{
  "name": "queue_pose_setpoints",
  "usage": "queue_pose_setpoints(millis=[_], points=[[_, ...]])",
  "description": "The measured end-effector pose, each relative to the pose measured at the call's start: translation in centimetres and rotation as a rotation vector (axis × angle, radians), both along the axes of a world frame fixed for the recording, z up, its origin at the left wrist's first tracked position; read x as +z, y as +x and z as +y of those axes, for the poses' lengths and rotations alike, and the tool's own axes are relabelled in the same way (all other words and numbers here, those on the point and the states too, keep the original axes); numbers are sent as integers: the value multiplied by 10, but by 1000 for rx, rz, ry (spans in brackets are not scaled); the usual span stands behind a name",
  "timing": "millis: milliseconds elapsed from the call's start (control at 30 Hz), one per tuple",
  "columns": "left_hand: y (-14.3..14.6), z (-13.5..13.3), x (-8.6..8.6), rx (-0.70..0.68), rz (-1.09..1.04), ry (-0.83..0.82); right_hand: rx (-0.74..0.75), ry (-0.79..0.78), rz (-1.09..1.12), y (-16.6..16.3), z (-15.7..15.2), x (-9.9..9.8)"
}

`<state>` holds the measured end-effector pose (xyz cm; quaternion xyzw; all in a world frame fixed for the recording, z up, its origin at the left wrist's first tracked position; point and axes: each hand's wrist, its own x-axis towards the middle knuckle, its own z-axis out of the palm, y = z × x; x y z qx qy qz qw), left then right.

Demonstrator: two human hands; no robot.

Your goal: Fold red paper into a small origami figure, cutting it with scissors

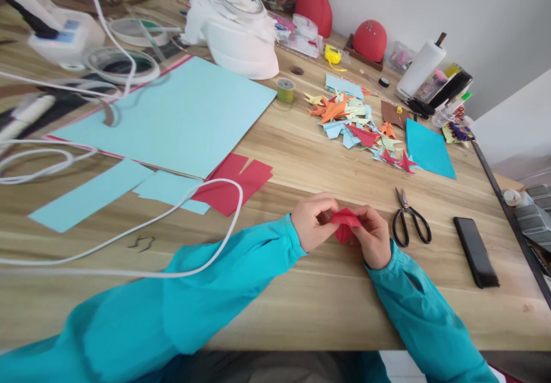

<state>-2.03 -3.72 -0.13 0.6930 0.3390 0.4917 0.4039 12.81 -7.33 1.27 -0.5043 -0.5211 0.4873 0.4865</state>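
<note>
A small folded piece of red paper [344, 222] lies between both my hands on the wooden table [327, 291]. My left hand [313, 221] pinches its left side with curled fingers. My right hand [373, 235] grips its right side, fingers closed over the fold. Both arms wear teal sleeves. Part of the paper is hidden under my fingers.
Black scissors [410, 220] and a black phone [476, 251] lie just right of my hands. A heap of folded paper shapes [359, 127] sits farther back beside a blue sheet [428, 149]. Light blue sheets [181, 116], red scraps [235, 183] and a white cable [142, 228] lie left.
</note>
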Motion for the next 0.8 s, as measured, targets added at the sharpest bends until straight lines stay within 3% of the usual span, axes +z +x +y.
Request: queue_pose_setpoints(millis=[433, 633, 800], points=[[0, -1, -1, -4, 42, 70, -13, -47, -67, 0, -1, -1], [0, -1, 2, 39, 51, 26, -1, -81, -82, -3, -1, 0], [-1, -1, 4, -25, 55, 25, 52, -39, -189, 0, -2, -2]])
